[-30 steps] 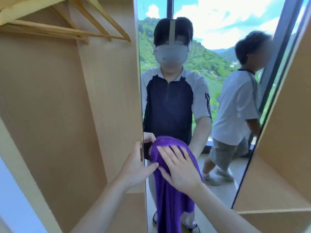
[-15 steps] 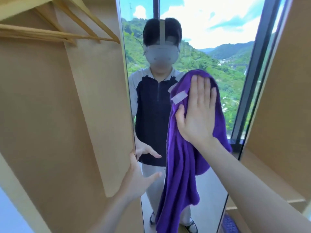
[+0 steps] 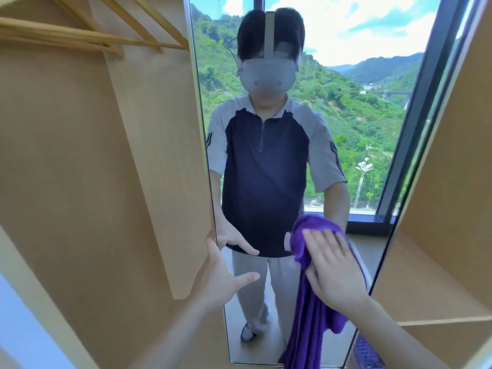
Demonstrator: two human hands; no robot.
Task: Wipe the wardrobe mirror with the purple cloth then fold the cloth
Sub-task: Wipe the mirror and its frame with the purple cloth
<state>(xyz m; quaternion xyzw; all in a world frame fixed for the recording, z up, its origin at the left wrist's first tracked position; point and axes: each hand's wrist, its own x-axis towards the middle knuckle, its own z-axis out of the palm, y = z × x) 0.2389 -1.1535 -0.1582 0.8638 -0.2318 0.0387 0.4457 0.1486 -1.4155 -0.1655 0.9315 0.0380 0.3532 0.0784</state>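
Head view: purple cloth (image 3: 314, 310), soft, light and limp, is pressed flat on the mirror (image 3: 372, 129) by the straight-fingered right hand (image 3: 332, 270), its tail best gathered by the corners; left hand (image 3: 221, 278), fingers spread, is braced on the mirror's edge.

Light wood wardrobe panels (image 3: 80, 155), wooden hangers (image 3: 87, 38) top left, bright daylight.
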